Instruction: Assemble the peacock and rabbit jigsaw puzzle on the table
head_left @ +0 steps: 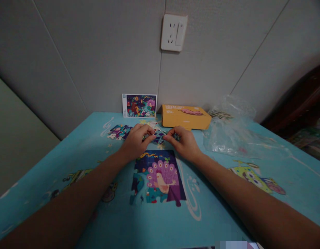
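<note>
Gray wall panels (110,52) close off the far side of the work area. Below them I have a table (97,221) under a light blue cover printed with cartoon figures. On its far right lies a clear plastic bag (232,138), crumpled, with small flat pieces (219,114) at its left end.

Between the two forearms, at the near center, I locate the joined puzzle section (162,176): it lies flat, shows a pink peacock, and has an uneven, knobbed near edge. An orange box (185,117) lies at the far center-right, near the wall. To its left, a picture card (139,105) stands upright at the wall. A white wall socket (174,33) is mounted above the box.

I read the left hand (139,139) and the right hand (182,142) just beyond the section, fingertips facing each other, thumb and forefinger narrow on each. Loose pieces (119,132) lie at the far left, beside the left hand. One dark blue puzzle piece (158,138) shows between the fingertips; I cannot tell whether either hand is gripping it.
</note>
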